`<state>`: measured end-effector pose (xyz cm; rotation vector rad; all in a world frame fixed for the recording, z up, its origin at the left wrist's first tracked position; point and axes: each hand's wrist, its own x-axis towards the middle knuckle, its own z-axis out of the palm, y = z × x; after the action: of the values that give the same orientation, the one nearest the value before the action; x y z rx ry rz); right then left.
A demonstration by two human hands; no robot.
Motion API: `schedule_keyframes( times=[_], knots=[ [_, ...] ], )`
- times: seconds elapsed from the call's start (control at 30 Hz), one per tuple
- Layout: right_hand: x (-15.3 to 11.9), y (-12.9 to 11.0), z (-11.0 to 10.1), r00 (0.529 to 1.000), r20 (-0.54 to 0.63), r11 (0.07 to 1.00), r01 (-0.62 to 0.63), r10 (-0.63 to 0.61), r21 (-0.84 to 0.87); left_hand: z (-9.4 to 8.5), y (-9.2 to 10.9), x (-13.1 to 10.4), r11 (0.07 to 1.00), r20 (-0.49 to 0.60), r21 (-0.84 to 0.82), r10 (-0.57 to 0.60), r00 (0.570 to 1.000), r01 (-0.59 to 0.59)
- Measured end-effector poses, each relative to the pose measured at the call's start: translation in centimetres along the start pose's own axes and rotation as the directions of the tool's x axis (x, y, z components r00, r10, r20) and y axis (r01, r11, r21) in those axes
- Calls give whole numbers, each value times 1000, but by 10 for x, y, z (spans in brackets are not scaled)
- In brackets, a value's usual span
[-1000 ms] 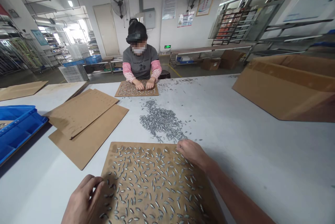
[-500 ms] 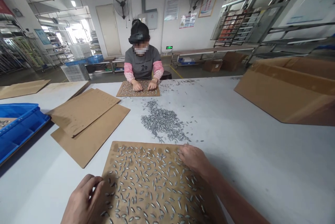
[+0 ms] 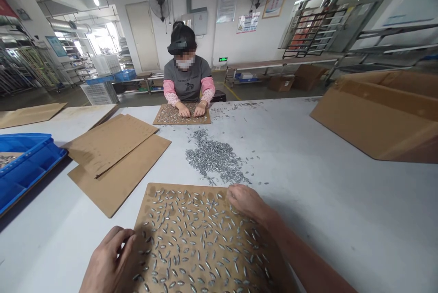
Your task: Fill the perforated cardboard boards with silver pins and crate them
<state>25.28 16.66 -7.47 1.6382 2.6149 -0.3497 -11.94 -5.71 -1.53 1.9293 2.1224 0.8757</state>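
Observation:
A brown cardboard sheet (image 3: 191, 238) lies in front of me, strewn with small silvery spindle-shaped metal pieces (image 3: 174, 260). At its left edge is my left hand (image 3: 107, 256), thumb and forefinger closed on the rim. My right hand (image 3: 247, 201) rests over the upper right part of the sheet with its fingers curled down; whatever is under the fingertips is hidden. Just beyond the sheet, a loose heap of the same metal pieces (image 3: 215, 158) lies on the white table (image 3: 328, 211).
Across the table a person (image 3: 187, 78) has both hands on another piece-covered cardboard sheet (image 3: 164, 119). Bare cardboard sheets (image 3: 112, 142) overlap at left, beside a blue crate (image 3: 30, 165). A large cardboard box (image 3: 372, 119) stands at right.
My right hand has shifted slightly left along the far edge of the sheet. My left hand keeps its place. The view has tilted a little.

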Motion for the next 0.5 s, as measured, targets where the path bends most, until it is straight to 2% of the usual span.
schedule_keyframes(
  times=[0.17,0.3,0.4,0.5],
  knots=[
    [5,8,-2,1000,20,990,-27,25,138,0,-1,1,1000,-3,6,-3,1000,3],
    [6,9,-7,998,14,980,-57,56,190,0,-2,1,1000,68,12,12,998,-13],
    [6,4,-10,1000,-20,974,-16,21,225,-1,-2,1,1000,73,16,11,997,-12],
    [7,-7,-12,999,-45,983,24,-16,181,-2,-2,0,1000,66,23,14,998,-15]
  ],
)
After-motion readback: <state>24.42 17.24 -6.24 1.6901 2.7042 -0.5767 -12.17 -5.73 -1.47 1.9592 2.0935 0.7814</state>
